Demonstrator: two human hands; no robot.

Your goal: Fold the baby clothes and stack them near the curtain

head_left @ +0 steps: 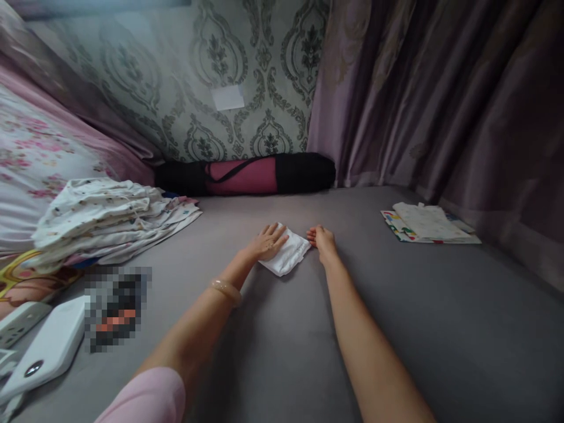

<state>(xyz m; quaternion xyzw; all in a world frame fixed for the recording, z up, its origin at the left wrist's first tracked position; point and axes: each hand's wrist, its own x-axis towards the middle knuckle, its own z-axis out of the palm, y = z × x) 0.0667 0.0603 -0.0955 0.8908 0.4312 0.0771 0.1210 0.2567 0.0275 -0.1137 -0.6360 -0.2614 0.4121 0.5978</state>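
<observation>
A small folded white cloth (288,252) lies on the grey bed sheet, wrinkled, with an uneven edge on its right side; its exact kind is unclear. My left hand (269,242) rests flat on its left part, fingers spread, a bangle (225,291) round the wrist. At the cloth's right corner is my right hand (321,239), its fingers curled together. Whether that corner is pinched between them cannot be seen.
Stacked folded clothes (110,217) lie at left, above a white power bank (53,341) and a power strip (22,323). More folded clothes (427,223) sit at right. A black-and-maroon long bag (242,176) lies along the wall. Purple curtains (396,106) hang at right.
</observation>
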